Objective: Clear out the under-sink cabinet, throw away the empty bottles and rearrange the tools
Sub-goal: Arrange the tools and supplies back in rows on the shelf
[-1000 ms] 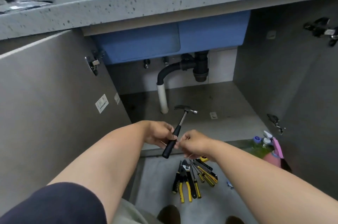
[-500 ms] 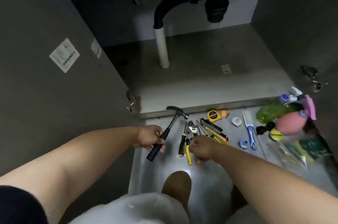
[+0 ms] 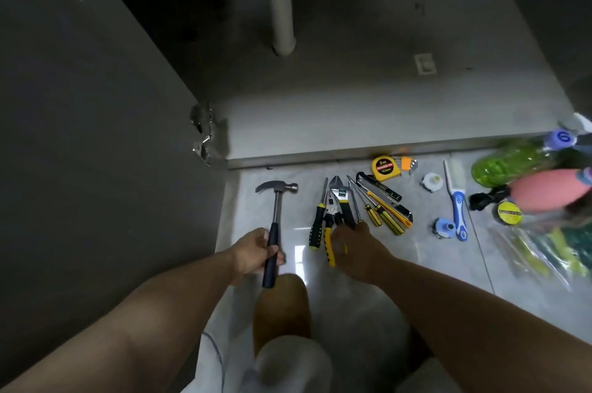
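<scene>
My left hand grips the black handle of a claw hammer, whose steel head lies low over the floor tile in front of the cabinet. My right hand sits on the near end of a pile of tools, its fingers over the yellow handles of the pliers; whether it grips them is hidden. Black-and-yellow screwdrivers and a utility knife fan out beside them. A green bottle and a pink bottle lie at the right. The cabinet floor is bare.
A yellow tape measure, hex keys, a blue-handled brush, small tape rolls and a clear bag of sponges lie on the tile. A white drain pipe stands in the cabinet. The open door is on the left.
My view has dropped from the cabinet to the floor. My left hand has lowered the hammer to the tile left of the tool pile, and my right hand has come down onto the pliers.
</scene>
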Tool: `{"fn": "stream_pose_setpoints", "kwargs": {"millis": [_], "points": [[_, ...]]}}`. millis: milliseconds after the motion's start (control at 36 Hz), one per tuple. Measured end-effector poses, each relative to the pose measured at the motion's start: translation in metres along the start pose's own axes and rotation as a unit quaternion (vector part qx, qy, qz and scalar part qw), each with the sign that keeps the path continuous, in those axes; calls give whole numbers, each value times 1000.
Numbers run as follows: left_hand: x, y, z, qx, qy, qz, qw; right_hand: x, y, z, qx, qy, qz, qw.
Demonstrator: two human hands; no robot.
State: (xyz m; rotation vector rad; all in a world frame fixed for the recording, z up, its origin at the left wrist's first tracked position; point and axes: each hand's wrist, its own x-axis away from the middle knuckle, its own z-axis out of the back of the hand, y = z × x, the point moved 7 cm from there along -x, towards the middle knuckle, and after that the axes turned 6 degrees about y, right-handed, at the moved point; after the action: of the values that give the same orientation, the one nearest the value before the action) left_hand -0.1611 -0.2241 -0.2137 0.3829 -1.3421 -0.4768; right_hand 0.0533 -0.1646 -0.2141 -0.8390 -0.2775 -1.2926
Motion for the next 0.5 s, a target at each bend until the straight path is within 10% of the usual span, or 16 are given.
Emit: {"fn": "stream_pose_setpoints", "kwargs": {"millis": [500], "points": [[-58, -27, 14, -227, 185, -80, 953, -9, 13, -8, 18, 148, -118, 982]]}}
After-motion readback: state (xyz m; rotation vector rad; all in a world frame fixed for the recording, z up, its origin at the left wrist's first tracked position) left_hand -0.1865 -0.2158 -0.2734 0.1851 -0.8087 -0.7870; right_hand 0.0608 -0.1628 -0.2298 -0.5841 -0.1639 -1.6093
